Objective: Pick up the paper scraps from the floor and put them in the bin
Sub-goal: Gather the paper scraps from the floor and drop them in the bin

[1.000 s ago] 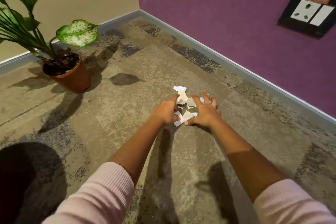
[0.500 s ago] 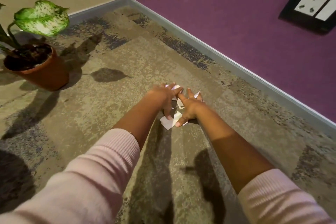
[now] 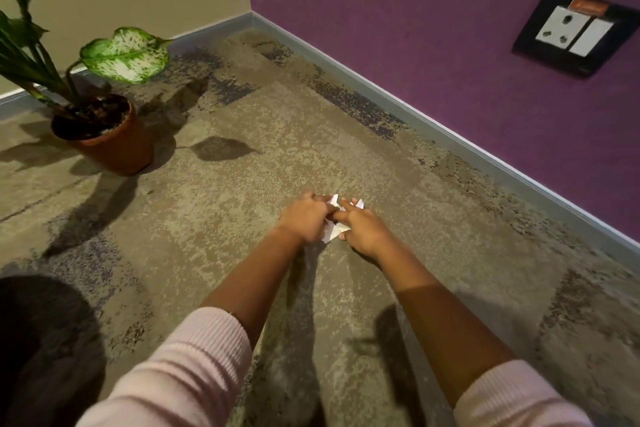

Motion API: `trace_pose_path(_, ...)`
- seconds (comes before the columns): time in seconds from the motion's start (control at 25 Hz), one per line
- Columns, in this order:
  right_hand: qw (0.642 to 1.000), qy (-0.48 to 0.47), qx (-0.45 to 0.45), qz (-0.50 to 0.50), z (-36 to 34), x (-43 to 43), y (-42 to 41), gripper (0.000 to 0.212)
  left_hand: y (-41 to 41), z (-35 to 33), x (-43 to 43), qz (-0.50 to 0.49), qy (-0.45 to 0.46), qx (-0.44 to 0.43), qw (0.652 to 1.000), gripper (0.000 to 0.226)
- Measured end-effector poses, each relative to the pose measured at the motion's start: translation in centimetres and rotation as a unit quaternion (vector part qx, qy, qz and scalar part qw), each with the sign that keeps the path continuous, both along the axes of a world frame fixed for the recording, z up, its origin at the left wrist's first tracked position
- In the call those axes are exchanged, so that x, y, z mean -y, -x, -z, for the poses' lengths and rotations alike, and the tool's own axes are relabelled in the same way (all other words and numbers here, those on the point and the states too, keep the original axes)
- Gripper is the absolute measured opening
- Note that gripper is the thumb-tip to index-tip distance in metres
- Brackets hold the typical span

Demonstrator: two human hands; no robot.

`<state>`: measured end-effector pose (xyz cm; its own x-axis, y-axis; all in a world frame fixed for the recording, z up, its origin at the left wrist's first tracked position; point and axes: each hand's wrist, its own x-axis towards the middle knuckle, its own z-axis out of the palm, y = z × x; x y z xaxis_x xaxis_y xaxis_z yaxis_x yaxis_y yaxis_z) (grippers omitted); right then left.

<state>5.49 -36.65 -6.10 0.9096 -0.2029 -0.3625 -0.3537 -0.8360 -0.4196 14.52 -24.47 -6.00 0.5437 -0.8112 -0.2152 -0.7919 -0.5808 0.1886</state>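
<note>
A small heap of white paper scraps (image 3: 335,231) lies on the carpet in front of me, mostly covered by my hands. My left hand (image 3: 305,218) curls over the heap from the left, fingers wrapped on the scraps. My right hand (image 3: 362,228) closes in from the right, its fingers bent around the same pile and touching the left hand. Only a few white corners (image 3: 358,203) stick out beyond the fingers. No bin is in view.
A potted plant in a brown pot (image 3: 114,146) stands on the carpet to the left. A purple wall with a grey skirting (image 3: 433,125) runs along the right, with a socket plate (image 3: 575,33) on it. A dark shadow (image 3: 45,340) covers the near left floor.
My two hands have drawn closer together, squeezing the spread scraps into a tight bunch between them. Fewer scraps show than a second ago.
</note>
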Motion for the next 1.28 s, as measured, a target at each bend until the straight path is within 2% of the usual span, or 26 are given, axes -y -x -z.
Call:
trace_pose_path(0.12, 0.997, -0.026, 0.034, 0.057, -0.2, -1.8, 1.9, 0.036, 1.9, -0.3, -1.0, -0.028, -0.011, 0.009, 1.000, 0.031)
trace_pose_path(0.32, 0.997, 0.069, 0.027, 0.022, -1.1, -3.7, 4.1, 0.037, 4.4, -0.8, -2.7, -0.037, -0.005, -0.005, 0.999, 0.025)
trace_pose_path(0.56, 0.998, 0.043, 0.042, 0.029, -1.5, -6.0, 7.1, 0.040, 7.3, 0.1, -6.0, -0.055, 0.001, -0.075, 0.996, 0.054)
trace_pose_path(0.76, 0.997, 0.055, 0.054, 0.019, -1.8, -7.4, 9.3, 0.040, 9.3, -0.4, -7.0, -0.081, 0.020, -0.019, 0.996, 0.031)
trace_pose_path(0.92, 0.995, 0.087, 0.050, 0.024, -1.7, -8.4, 10.2, 0.041, 10.9, -1.1, -7.5, -0.077, 0.011, 0.007, 0.997, 0.030)
trace_pose_path(1.12, 0.995, 0.024, 0.087, 0.047, -1.5, -8.3, 10.0, 0.054, 10.6, -1.9, -8.8, -0.135, 0.071, -0.009, 0.988, 0.018)
trace_pose_path(1.28, 0.978, -0.017, 0.130, 0.164, -1.6, -8.1, 9.3, 0.055, 9.5, -2.1, -10.9, -0.205, 0.123, -0.028, 0.971, 0.024)
